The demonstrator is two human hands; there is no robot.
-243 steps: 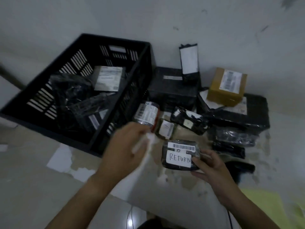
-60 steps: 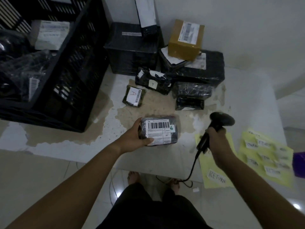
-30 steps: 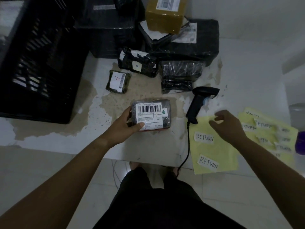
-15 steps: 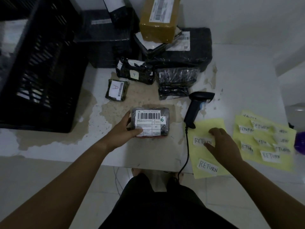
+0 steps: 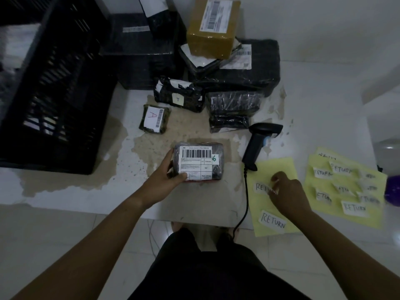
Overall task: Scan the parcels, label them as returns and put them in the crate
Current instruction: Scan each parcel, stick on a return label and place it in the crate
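My left hand (image 5: 163, 177) grips the left end of a small dark parcel (image 5: 200, 162) with a white barcode label, resting on the table. My right hand (image 5: 287, 192) lies on a yellow sheet (image 5: 275, 169), fingers curled, pinching the edge of the upper white RETURN label (image 5: 263, 188). A second RETURN label (image 5: 273, 219) is stuck lower on that sheet. The black barcode scanner (image 5: 258, 141) lies on the table between parcel and sheet, its cable hanging over the front edge. The black slatted crate (image 5: 49, 87) stands at the left.
More parcels sit at the back: a small one marked A (image 5: 154, 119), black wrapped packs (image 5: 232, 109), a large black box (image 5: 138, 55) and a brown carton (image 5: 213, 27). Another yellow sheet (image 5: 344, 187) with several RETURN labels lies at the right. The table's front edge (image 5: 129, 211) is close to me.
My right hand put the scanner down on the table and moved to the yellow sheet, where its fingers now pinch the upper RETURN label. My left hand keeps holding the parcel.
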